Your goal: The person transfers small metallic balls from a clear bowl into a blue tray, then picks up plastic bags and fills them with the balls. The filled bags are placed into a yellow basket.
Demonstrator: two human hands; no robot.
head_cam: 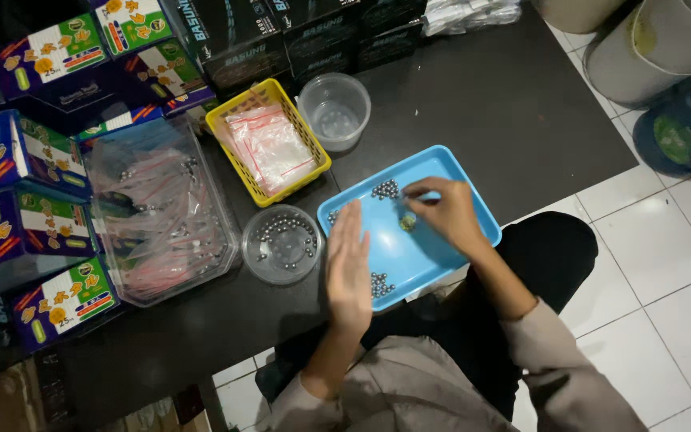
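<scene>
Steel balls: small shiny steel balls (385,190) lie in clusters inside the blue tray, one group at its far side, another (379,284) near its front edge, a few (333,216) at its left rim.
Blue tray: a shallow blue tray (473,204) sits at the near edge of the dark tabletop (481,104), tilted diagonally and partly overhanging toward the person's lap.
Right hand: the right hand (445,212) is over the middle of the tray, fingers drawn together in a pinch just beside the far cluster; something small and yellowish (407,222) shows under the fingertips, too blurred to identify.
Left hand: the left hand (349,268) is flat and open, fingers together and extended, standing on edge along the tray's left rim, clamped on nothing.
Step in hand: it looks like balls are being gathered or counted out within the tray, the flat hand serving as a fence.
Next move calls for: a fine pinch on a few round, rolling pieces, and a steady tray since it hangs past the tabletop edge.
Round lid: a clear round dish (282,244) with more balls rests just left of the tray.
Yellow basket: a yellow basket (225,120) of small clear zip bags stands behind it, with an empty clear cup (334,110) to its right.
Clear tub: a clear tub (161,216) of filled bags sits further left.
Boxes: colourful cartons (41,56) are stacked along the tabletop's left and far sides.
</scene>
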